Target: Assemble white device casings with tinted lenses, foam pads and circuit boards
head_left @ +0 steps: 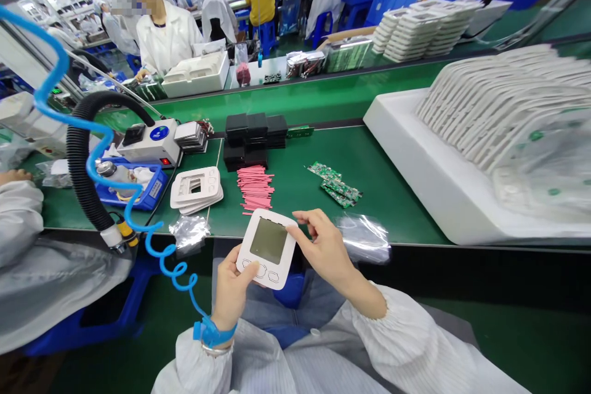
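My left hand grips a white plastic front cover by its lower left, thumb on the face near the button outlines. A grey-green display panel sits in the cover's window. At the upper right corner, the thumb and forefinger of my right hand close on the edge, the thumb touching it. Whether they also pinch something small there, I cannot tell. Just beyond the cover lie pink strips in a pile. Small green circuit boards lie farther right, and similar white covers are stacked at left.
Clear plastic bags lie at the bench edge. A white foam tray of white casings fills the right. Black blocks are piled behind the strips. A blue coiled cord runs to my left wrist. A co-worker's sleeve is at left.
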Demonstrator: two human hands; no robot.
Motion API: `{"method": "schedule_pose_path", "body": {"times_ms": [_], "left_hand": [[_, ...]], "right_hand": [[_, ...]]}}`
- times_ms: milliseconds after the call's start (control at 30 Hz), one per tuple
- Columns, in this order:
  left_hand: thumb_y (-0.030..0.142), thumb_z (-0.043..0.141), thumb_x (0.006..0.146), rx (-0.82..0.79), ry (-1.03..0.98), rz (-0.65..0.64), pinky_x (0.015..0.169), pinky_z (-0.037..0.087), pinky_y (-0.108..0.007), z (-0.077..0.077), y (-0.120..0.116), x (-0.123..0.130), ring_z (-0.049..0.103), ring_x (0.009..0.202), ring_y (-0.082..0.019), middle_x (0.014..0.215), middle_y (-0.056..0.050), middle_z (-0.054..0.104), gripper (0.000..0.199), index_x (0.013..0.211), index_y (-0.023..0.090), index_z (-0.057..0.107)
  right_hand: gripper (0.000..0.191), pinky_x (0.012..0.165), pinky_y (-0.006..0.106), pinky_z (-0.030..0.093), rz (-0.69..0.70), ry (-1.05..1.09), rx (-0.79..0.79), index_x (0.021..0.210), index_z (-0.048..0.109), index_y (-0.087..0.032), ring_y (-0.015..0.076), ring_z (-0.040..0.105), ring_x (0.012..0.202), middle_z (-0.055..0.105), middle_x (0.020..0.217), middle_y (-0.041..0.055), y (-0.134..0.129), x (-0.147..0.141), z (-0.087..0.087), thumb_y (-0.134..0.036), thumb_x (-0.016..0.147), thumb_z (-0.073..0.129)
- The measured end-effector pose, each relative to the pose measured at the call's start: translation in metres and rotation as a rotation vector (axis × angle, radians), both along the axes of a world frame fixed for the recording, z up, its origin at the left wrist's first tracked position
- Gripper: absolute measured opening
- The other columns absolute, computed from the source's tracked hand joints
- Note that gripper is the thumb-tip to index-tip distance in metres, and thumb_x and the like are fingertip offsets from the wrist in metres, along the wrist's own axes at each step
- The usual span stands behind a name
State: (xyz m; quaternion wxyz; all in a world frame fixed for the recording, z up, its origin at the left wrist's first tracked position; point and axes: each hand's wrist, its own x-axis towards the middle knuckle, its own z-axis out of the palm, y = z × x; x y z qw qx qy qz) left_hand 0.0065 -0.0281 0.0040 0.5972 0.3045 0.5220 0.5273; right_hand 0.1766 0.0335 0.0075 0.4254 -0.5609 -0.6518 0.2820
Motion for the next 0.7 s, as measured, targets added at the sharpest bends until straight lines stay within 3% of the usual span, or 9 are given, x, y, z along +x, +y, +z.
{"method": "schedule_pose_path", "body": {"times_ms": [100,233,300,367,433,533,600,700], "left_hand": [[0.025,0.071,0.067,-0.004,-0.003,-0.026,0.055,0.053,-0.026,0.0,0.001,0.003,0.066,0.067,-0.018,0.081,-0.005,0.071,0.039,0.103,0.014,0.061],[0.025,0.07,0.069,0.043,0.047,-0.076,0.065,0.054,-0.029,0.0,0.002,0.005,0.067,0.074,-0.02,0.086,-0.006,0.072,0.036,0.104,0.015,0.063],[0.024,0.069,0.071,0.136,0.179,-0.044,0.072,0.054,-0.03,0.001,0.003,0.003,0.067,0.081,-0.022,0.091,-0.006,0.072,0.034,0.103,0.017,0.065],[0.019,0.067,0.072,0.329,0.395,-0.003,0.079,0.053,-0.032,0.002,0.007,-0.003,0.067,0.085,-0.023,0.093,-0.006,0.072,0.029,0.101,0.02,0.069],[0.011,0.062,0.074,0.63,0.589,-0.059,0.085,0.052,-0.036,0.004,0.014,-0.01,0.066,0.091,-0.025,0.098,-0.006,0.072,0.031,0.1,0.024,0.07],[0.001,0.053,0.074,1.048,0.738,-0.212,0.09,0.05,-0.043,0.008,0.028,-0.019,0.061,0.105,-0.027,0.11,-0.007,0.068,0.046,0.108,0.03,0.067],[-0.001,0.053,0.074,1.115,0.786,-0.131,0.094,0.047,-0.046,0.008,0.038,-0.021,0.056,0.114,-0.027,0.12,-0.008,0.062,0.056,0.12,0.031,0.058],[0.005,0.058,0.076,0.917,0.824,0.112,0.096,0.044,-0.045,0.0,0.054,-0.022,0.052,0.117,-0.026,0.131,-0.009,0.051,0.063,0.132,0.03,0.045]], "right_hand": [[0.018,0.055,0.029,0.035,0.026,-0.012,-0.024,0.075,0.058,-0.019,0.0148,0.045,0.061,0.053,0.07,0.0021,0.001,0.003,0.001,-0.036,0.082,0.056],[0.034,0.053,0.028,0.032,-0.017,0.102,-0.029,0.057,0.049,-0.02,0.0124,0.041,0.054,0.046,0.058,-0.0011,0.003,0.01,0.005,-0.04,0.084,0.05],[0.042,0.05,0.026,0.031,0.0,0.223,-0.138,0.055,0.049,-0.019,0.0116,0.041,0.052,0.047,0.055,-0.0011,0.006,0.016,0.01,-0.05,0.083,0.047],[0.051,0.044,0.025,0.029,0.087,0.361,-0.381,0.054,0.053,-0.018,0.0101,0.04,0.045,0.049,0.05,-0.0006,0.009,0.023,0.018,-0.063,0.079,0.043],[0.055,0.037,0.023,0.025,0.244,0.489,-0.672,0.053,0.055,-0.017,0.0078,0.036,0.037,0.048,0.043,-0.0009,0.013,0.029,0.028,-0.067,0.073,0.046],[0.039,0.032,0.018,0.016,0.442,0.657,-0.961,0.05,0.051,-0.017,0.0038,0.027,0.031,0.042,0.035,-0.0055,0.02,0.036,0.042,-0.051,0.062,0.068],[0.033,0.031,0.017,0.015,0.472,0.737,-1.004,0.052,0.05,-0.017,0.0026,0.026,0.03,0.04,0.034,-0.0075,0.03,0.039,0.049,-0.04,0.058,0.073],[0.029,0.031,0.017,0.024,0.338,0.765,-0.792,0.056,0.053,-0.016,0.0047,0.034,0.031,0.045,0.037,-0.0051,0.062,0.043,0.053,-0.036,0.062,0.072]]}}
